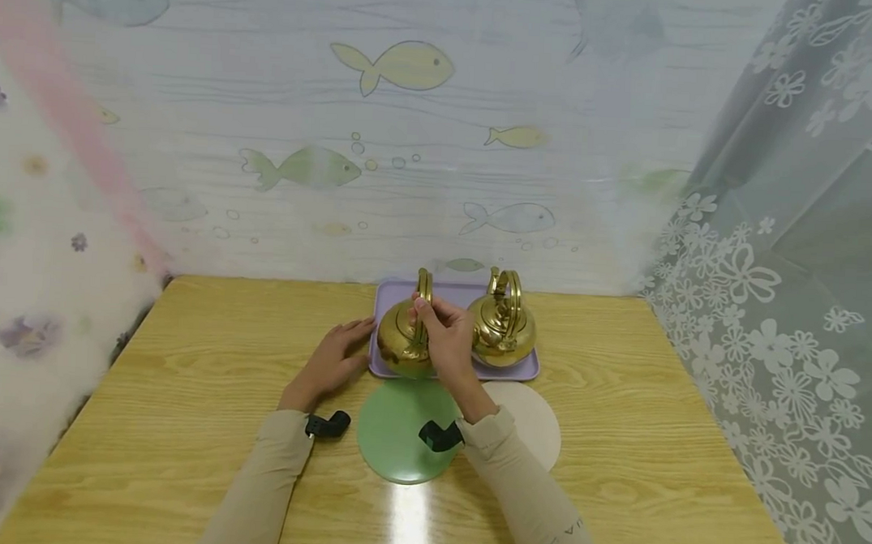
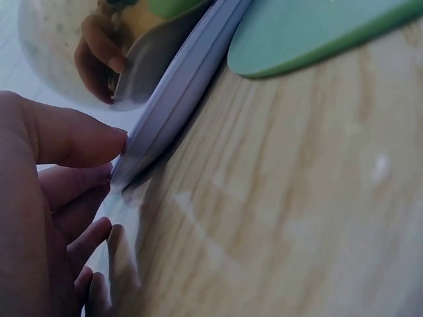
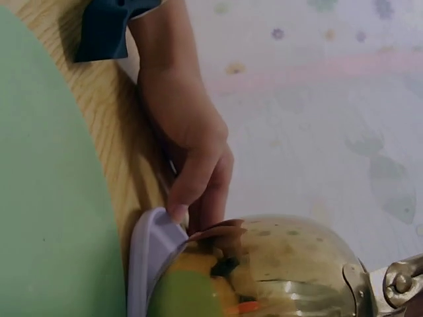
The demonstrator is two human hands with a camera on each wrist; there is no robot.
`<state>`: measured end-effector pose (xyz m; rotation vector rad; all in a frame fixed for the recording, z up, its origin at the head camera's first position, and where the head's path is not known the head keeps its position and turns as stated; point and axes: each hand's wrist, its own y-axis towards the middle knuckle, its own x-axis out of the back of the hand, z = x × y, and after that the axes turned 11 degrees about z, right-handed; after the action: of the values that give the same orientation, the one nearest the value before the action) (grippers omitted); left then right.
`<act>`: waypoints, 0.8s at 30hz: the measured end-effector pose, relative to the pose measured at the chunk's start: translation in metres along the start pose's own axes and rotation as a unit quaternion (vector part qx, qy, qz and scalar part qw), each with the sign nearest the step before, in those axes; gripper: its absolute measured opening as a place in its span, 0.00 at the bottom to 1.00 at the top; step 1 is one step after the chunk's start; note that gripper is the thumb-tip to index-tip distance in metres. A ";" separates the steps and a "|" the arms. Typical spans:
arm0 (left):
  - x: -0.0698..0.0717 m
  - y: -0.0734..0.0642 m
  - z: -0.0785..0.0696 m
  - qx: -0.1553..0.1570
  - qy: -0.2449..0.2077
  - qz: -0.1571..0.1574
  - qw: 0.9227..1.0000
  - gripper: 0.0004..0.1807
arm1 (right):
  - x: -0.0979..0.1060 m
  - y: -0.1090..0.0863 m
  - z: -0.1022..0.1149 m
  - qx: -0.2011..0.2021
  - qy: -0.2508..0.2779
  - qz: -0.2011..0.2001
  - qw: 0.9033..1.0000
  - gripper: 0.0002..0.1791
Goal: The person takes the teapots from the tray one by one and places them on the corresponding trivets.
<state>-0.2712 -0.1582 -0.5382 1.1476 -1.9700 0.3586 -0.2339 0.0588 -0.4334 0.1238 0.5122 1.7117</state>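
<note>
Two shiny gold kettles with tall looped handles are on a pale purple tray (image 1: 508, 372). My right hand (image 1: 451, 337) grips the handle of the left kettle (image 1: 398, 343); whether its base touches the tray is hard to tell. Just beyond that hand stands the right kettle (image 1: 509, 344). My left hand (image 1: 333, 361) rests beside the tray, its thumb and forefinger touching the left edge. Close up in the left wrist view, the thumb (image 2: 86, 142) meets the tray rim (image 2: 175, 99) while the other fingers spread loosely below.
A green round mat (image 1: 399, 437) lies in front of the tray on the wooden table (image 1: 204, 392). Partly behind the right forearm is a cream round mat (image 1: 539, 427). A fish-patterned wall covering (image 1: 410, 206) rises at the table's back edge, with a flowered curtain (image 1: 769, 343) on the right.
</note>
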 end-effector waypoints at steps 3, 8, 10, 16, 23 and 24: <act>0.000 0.000 0.001 -0.002 0.001 0.000 1.000 0.35 | -0.002 -0.001 0.001 0.001 0.011 -0.007 1.000 0.18; -0.001 0.000 0.001 0.000 0.000 0.000 1.000 0.36 | -0.006 -0.006 0.004 0.001 0.009 -0.016 1.000 0.15; -0.001 0.000 0.001 0.000 -0.002 -0.001 1.000 0.36 | -0.006 -0.008 0.005 0.003 0.009 -0.016 1.000 0.15; -0.002 0.000 0.001 -0.003 -0.009 0.000 1.000 0.36 | -0.007 -0.011 0.004 0.009 0.012 -0.018 1.000 0.15; -0.001 0.000 0.000 -0.006 -0.007 -0.004 1.000 0.36 | -0.010 -0.013 0.002 0.017 0.028 -0.015 0.999 0.16; -0.001 0.000 0.000 -0.006 -0.008 -0.004 1.000 0.36 | -0.010 -0.014 0.002 0.018 0.028 -0.018 0.999 0.15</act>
<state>-0.2708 -0.1581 -0.5387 1.1536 -1.9794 0.3339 -0.2185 0.0512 -0.4353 0.0923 0.5834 1.6757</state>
